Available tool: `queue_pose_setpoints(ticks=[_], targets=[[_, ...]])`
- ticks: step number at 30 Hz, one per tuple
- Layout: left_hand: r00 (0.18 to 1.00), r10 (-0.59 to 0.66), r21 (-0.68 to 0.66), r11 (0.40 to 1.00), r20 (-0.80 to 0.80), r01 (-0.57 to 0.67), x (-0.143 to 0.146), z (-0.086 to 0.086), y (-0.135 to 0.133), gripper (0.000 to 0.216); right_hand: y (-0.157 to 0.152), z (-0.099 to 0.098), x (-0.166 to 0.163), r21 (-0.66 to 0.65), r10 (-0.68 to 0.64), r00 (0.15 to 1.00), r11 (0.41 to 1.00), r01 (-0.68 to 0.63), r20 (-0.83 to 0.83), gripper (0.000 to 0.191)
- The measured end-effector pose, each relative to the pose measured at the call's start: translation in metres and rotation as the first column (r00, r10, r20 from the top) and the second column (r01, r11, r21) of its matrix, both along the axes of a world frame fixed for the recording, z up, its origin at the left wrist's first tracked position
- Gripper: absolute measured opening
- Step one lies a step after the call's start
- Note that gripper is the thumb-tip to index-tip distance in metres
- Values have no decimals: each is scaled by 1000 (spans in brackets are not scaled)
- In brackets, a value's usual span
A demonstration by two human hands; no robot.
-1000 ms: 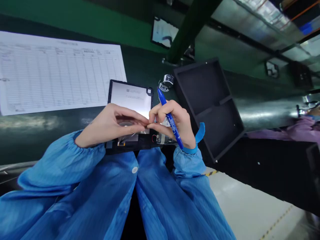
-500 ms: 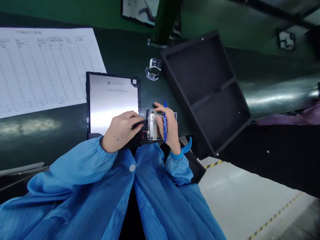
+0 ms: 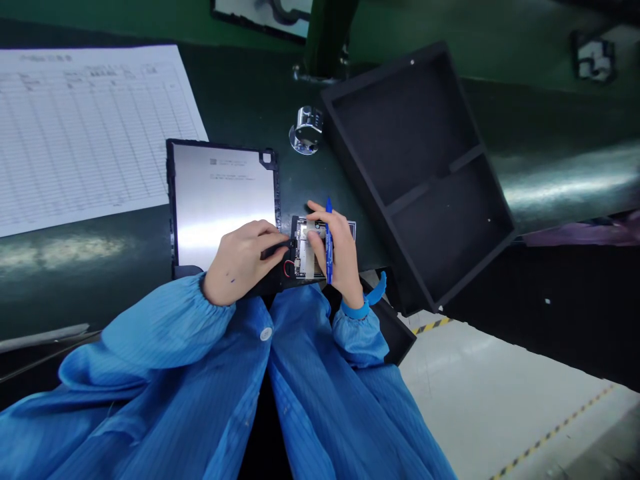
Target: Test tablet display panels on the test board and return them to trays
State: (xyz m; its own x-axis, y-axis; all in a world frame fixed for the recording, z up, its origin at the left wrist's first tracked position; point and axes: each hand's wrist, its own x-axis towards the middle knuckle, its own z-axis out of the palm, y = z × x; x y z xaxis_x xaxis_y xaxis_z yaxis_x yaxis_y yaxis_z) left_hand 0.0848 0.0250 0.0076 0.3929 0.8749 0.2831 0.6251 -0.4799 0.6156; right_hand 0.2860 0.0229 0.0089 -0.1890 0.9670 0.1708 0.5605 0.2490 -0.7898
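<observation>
A small electronic board assembly (image 3: 303, 257) with a pale tape strip and a red wire lies at the table's front edge. My left hand (image 3: 245, 260) pinches a thin black piece (image 3: 271, 251) at the assembly's left side; what that piece is I cannot make out. Over the right part of the assembly is my right hand (image 3: 340, 253), with a blue pen (image 3: 329, 243) held upright between its fingers. Its thumb and index finger come down near the board. Behind my left hand lies a flat silver panel (image 3: 225, 207) in a black frame.
A black divided tray (image 3: 370, 157) stands at an angle on the right. Near its left corner sits a shiny metal fitting (image 3: 306, 130). A printed form (image 3: 95, 133) covers the left of the dark table. A green post (image 3: 327, 40) rises at the back.
The whole view has shifted slightly, with the tray appearing a little farther right. Both hands keep nearly the same pose at the board assembly.
</observation>
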Motion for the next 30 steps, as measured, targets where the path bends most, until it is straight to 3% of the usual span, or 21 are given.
queue_pose_setpoints(ticks=[30], targets=[[997,-42,149,987,-71,52,3,-3,2,20,3,-1,8,-17,96,995,995,-96,-13,26]])
